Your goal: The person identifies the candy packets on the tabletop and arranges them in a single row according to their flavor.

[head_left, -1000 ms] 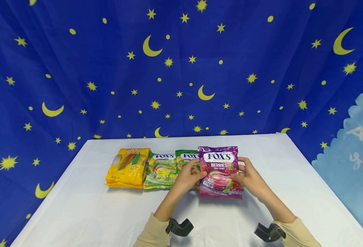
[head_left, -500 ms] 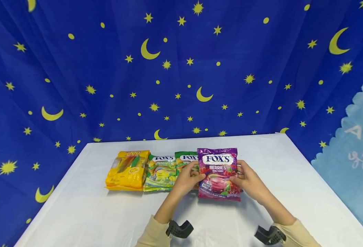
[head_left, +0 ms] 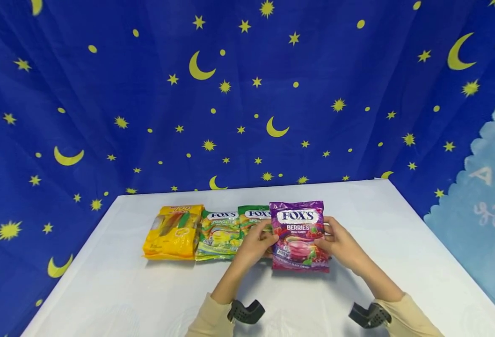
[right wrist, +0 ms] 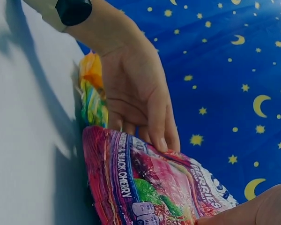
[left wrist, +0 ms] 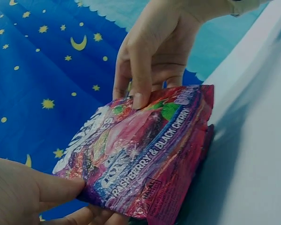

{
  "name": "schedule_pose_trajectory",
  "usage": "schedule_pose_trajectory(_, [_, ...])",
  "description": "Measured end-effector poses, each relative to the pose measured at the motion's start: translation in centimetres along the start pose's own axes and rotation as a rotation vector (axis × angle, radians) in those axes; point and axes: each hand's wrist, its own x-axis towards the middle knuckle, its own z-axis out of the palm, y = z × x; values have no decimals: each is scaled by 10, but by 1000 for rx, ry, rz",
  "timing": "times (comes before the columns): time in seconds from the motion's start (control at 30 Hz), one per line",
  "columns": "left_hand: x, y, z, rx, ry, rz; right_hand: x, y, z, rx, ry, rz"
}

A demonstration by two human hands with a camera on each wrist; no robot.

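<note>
A purple and pink bag of Fox's Berries candy is gripped at both sides, label facing me. My left hand pinches its left edge, thumb in front and fingers behind. On the right edge, my right hand does the same. In the left wrist view the candy bag is tilted, its lower edge raised off the table. Partly hidden behind my left hand is a green Fox's bag. Left of that lie a yellow-green Fox's Spring Tea bag and a yellow packet.
The bags are lined up side by side on a white table. A dark blue curtain with yellow stars and moons hangs behind it. A light blue panel with white lettering is at the right.
Both hands keep holding the berry candy bag, which shifts and tilts only slightly. The other bags stay in place; the head view moves a little.
</note>
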Motion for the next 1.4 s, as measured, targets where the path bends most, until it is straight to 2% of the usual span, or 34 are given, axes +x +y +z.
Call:
schedule_pose_trajectory(0.2, [8, 3, 16, 12, -28, -14, 2, 11, -17, -39, -7, 35])
schedule_pose_trajectory(0.37, [23, 8, 35, 49, -43, 12, 4, 19, -39, -97, 21, 90])
schedule_pose_trajectory(0.6, [49, 9, 64, 90, 12, 30, 7, 29, -64, -156, 64, 153])
schedule_pose_trajectory(0.77, [61, 7, 82, 128, 62, 37, 10, 36, -76, -202, 75, 193])
schedule_pose_trajectory(1.0, [66, 6, 101, 183, 109, 14, 12, 45, -87, -222, 84, 247])
schedule_pose_trajectory(1.27, [69, 7, 116, 313, 108, 36, 16, 54, -97, -256, 94, 314])
schedule_pose_trajectory(1.4, [68, 6, 118, 364, 97, 64, 16, 58, -98, -271, 98, 307])
